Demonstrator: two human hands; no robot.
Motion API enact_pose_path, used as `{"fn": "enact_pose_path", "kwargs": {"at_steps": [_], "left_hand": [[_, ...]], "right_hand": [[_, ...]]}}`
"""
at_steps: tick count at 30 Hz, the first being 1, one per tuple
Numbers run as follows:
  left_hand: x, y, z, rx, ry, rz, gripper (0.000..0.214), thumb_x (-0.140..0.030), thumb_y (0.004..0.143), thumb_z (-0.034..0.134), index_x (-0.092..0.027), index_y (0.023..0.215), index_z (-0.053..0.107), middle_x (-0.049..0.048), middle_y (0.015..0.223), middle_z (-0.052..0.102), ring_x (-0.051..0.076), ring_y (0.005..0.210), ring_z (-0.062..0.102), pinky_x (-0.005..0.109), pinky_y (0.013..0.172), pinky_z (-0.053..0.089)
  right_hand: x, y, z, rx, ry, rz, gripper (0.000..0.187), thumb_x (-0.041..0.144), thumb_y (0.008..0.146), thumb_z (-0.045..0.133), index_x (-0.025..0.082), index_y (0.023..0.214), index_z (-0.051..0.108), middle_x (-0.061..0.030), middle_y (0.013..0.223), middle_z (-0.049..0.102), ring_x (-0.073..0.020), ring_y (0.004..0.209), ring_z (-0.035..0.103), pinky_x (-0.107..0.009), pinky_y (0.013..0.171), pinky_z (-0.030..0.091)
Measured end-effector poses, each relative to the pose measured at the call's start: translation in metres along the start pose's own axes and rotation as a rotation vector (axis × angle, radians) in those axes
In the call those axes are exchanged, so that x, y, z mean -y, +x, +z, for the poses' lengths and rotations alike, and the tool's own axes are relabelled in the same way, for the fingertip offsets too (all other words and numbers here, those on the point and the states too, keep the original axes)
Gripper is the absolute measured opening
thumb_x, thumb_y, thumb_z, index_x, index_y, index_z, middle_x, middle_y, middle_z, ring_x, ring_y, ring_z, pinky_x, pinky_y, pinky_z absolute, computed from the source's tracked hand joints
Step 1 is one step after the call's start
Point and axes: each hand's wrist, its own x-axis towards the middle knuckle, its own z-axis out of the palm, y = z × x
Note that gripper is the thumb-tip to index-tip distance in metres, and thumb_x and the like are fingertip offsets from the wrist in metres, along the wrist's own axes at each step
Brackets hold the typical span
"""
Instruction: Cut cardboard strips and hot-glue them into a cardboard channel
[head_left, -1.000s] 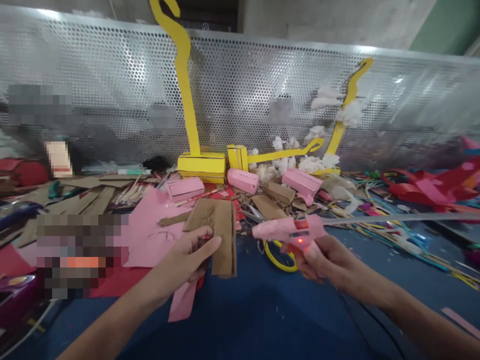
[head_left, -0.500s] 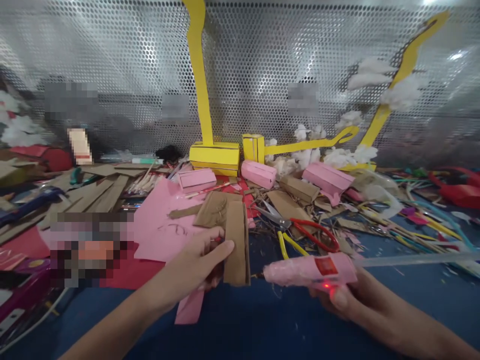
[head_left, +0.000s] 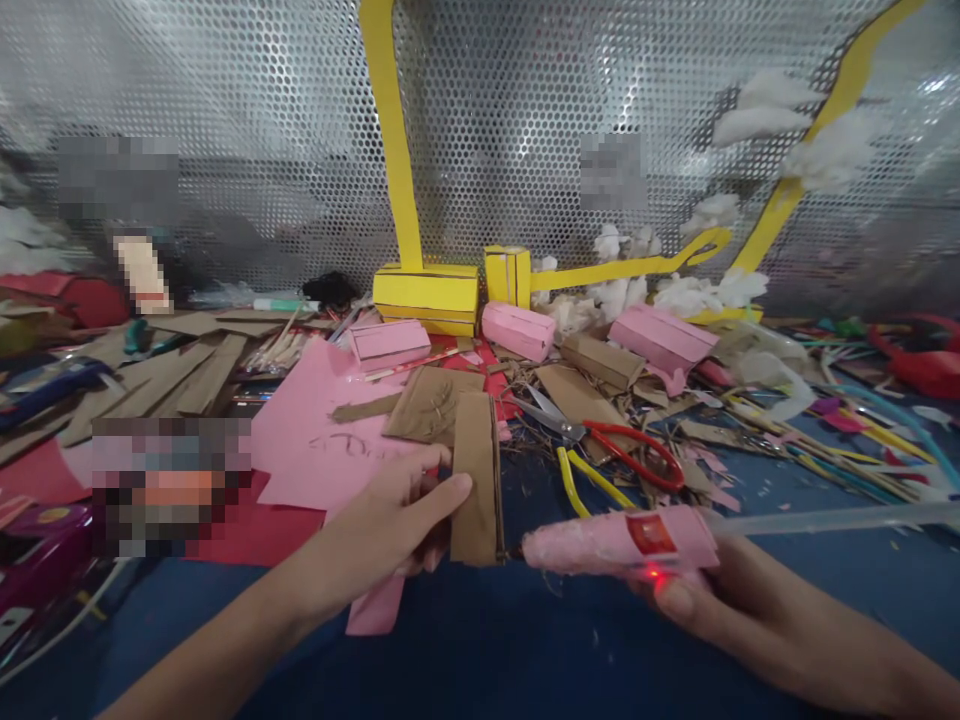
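Two hands are working apart from each other: the left hand (head_left: 401, 515) is pinching the card (head_left: 476, 470), thumb pressing its face, while the right hand (head_left: 739, 600) is gripping the gun (head_left: 622, 540) just right of the card. The card is showing a flat, brown, oblong face and layered edges. The gun is wearing a crinkled pink skin, a red light is glowing on it, and a cloudy stick (head_left: 832, 517) is jutting from its back. Its dark nozzle is pointing at the card's lower right edge; whether it is touching, I cannot tell.

Right of the card, red-handled scissors (head_left: 637, 455) are lying behind the gun, crowding that side. A smooth pink sheet (head_left: 300, 440) is spreading left of the card. Beyond the card, faceted pink tubes (head_left: 517, 330) and a yellow box (head_left: 425, 290) are sitting before perforated metal (head_left: 510, 120).
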Motion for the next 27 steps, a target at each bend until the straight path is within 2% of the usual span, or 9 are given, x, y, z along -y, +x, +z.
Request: {"fn": "enact_pose_path", "kwargs": {"at_steps": [4,8,12,17,21,27], "left_hand": [[0.002,0.0006,0.0006,-0.008,0.003,0.01,0.043,-0.063,0.091,0.061,-0.022,0.088,0.048,-0.0077,0.052,0.051,0.007,0.039,0.041,0.015,0.035,0.02],[0.0026,-0.0004,0.0007,-0.005,-0.003,0.018,0.039,-0.058,0.095,0.058,-0.022,0.087,0.049,-0.0082,0.052,0.05,0.007,0.039,0.042,0.016,0.036,0.02],[0.0008,-0.0015,0.0002,-0.006,0.0,-0.001,0.037,-0.056,0.095,0.059,-0.021,0.087,0.049,-0.0081,0.052,0.051,0.007,0.041,0.044,0.015,0.036,0.021],[-0.0039,-0.0033,0.0015,-0.012,0.022,-0.005,0.038,-0.057,0.094,0.06,-0.022,0.085,0.048,-0.0079,0.054,0.051,0.007,0.041,0.044,0.014,0.036,0.021],[-0.0042,-0.0033,0.002,-0.003,0.028,0.001,0.039,-0.058,0.095,0.059,-0.022,0.085,0.047,-0.0085,0.054,0.05,0.006,0.04,0.042,0.014,0.036,0.021],[-0.001,-0.0025,0.0006,0.009,0.004,-0.005,0.038,-0.058,0.095,0.06,-0.022,0.089,0.047,-0.009,0.051,0.049,0.006,0.039,0.039,0.015,0.036,0.021]], "right_hand": [[-0.0039,-0.0017,0.0001,0.001,-0.043,-0.016,0.048,0.057,0.097,0.051,0.029,0.126,0.077,-0.0054,0.09,0.082,-0.0319,0.089,0.077,-0.04,0.08,0.065],[-0.0068,-0.0022,-0.0007,-0.021,-0.061,-0.059,0.044,0.054,0.097,0.053,0.031,0.125,0.077,-0.0037,0.096,0.083,-0.0313,0.089,0.078,-0.038,0.077,0.066],[-0.0074,-0.0023,-0.0019,-0.041,-0.082,-0.066,0.041,0.049,0.099,0.052,0.031,0.127,0.076,-0.0038,0.099,0.083,-0.0308,0.093,0.078,-0.038,0.082,0.065],[-0.0058,-0.0011,-0.002,-0.025,-0.069,-0.06,0.045,0.056,0.098,0.051,0.032,0.126,0.077,-0.0028,0.089,0.082,-0.0282,0.078,0.078,-0.036,0.071,0.066],[-0.0055,-0.0012,-0.0021,-0.02,-0.084,-0.074,0.044,0.053,0.099,0.05,0.03,0.126,0.077,-0.0053,0.101,0.083,-0.0305,0.094,0.078,-0.038,0.084,0.065],[-0.0092,-0.0041,-0.0028,-0.064,-0.14,-0.062,0.045,0.051,0.099,0.051,0.03,0.132,0.074,-0.0075,0.113,0.081,-0.0318,0.098,0.079,-0.04,0.086,0.065]]}}
